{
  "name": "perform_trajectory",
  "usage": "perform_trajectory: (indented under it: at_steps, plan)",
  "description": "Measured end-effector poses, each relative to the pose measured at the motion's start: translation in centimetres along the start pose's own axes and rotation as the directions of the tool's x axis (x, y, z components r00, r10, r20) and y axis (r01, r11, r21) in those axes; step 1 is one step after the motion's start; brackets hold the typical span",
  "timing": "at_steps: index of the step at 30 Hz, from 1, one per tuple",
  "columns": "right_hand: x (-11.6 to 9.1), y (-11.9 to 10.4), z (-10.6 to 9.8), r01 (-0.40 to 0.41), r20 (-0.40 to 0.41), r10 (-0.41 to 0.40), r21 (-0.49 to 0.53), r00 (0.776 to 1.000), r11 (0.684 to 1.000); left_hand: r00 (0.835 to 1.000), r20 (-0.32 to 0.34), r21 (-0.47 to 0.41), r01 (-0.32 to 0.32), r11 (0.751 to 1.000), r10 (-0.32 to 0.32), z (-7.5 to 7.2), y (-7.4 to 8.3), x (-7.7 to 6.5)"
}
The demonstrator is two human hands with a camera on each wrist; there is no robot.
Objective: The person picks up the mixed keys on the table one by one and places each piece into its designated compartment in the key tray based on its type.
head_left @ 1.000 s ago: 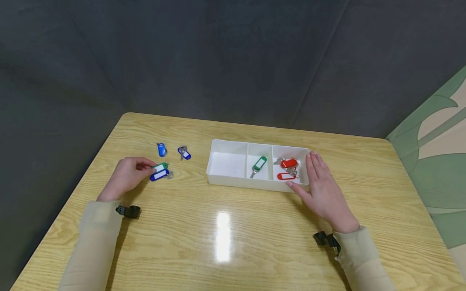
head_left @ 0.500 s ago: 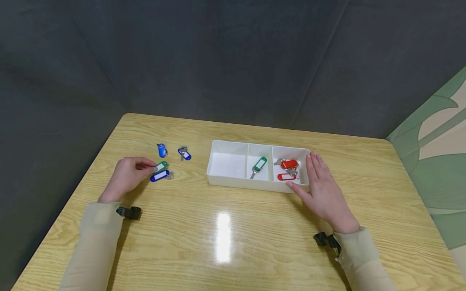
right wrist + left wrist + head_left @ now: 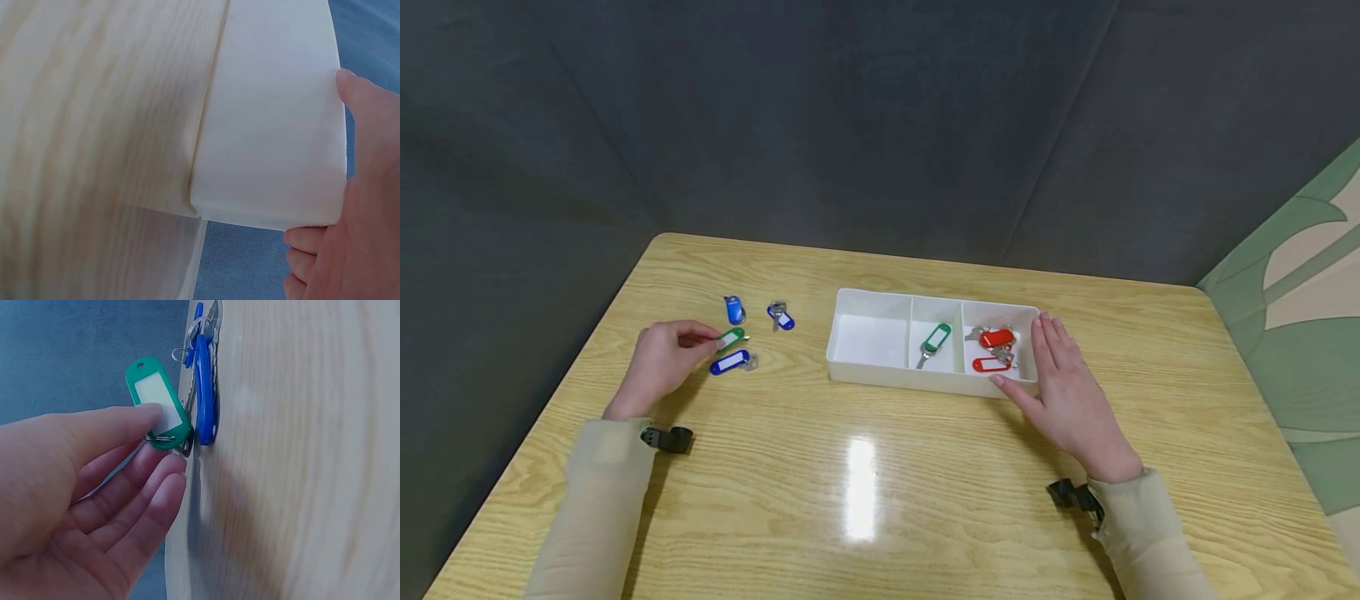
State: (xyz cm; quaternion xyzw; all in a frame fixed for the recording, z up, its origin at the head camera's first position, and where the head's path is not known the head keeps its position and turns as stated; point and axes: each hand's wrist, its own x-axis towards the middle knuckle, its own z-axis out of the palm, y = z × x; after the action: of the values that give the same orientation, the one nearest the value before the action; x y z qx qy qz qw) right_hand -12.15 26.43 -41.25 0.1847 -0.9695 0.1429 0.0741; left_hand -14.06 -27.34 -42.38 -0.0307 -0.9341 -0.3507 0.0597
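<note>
My left hand (image 3: 662,360) pinches a green key tag (image 3: 140,378) between thumb and fingers. A small split ring shows at the tag's lower end in the left wrist view; most of its key is hidden. Just in front of it, a dark blue key tag (image 3: 728,362) with a key lies on the table. My right hand (image 3: 1071,400) rests on the right end of a white three-compartment box (image 3: 895,377), fingers straight along the end wall and thumb on the front rim. The middle compartment holds a green-tagged key (image 3: 936,337); the right one holds red-tagged keys (image 3: 996,338).
Behind the left hand lie a lighter blue key tag (image 3: 734,311) and another blue-tagged key (image 3: 781,317). The box's left compartment (image 3: 872,337) shows its bare white floor. A dark curtain (image 3: 850,133) hangs behind the wooden table (image 3: 775,500).
The green tag in my left hand has tilted and come slightly away from the dark blue tag beside it. My right hand and the box stay in place.
</note>
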Motion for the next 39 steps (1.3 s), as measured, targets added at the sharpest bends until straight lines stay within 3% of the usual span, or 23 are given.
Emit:
perform_trajectory:
  at_steps: [24,39]
  plan:
    - [0.0,0.1,0.1,0.003,-0.003,-0.003,0.005,1.000,1.000,0.996,-0.092,-0.044,0.010,0.999,-0.014,0.0,1.0,0.3]
    - [0.0,0.1,0.1,-0.004,0.003,0.004,0.003,1.000,1.000,0.998,-0.065,-0.086,0.021,0.996,-0.027,0.1,2.0,0.6]
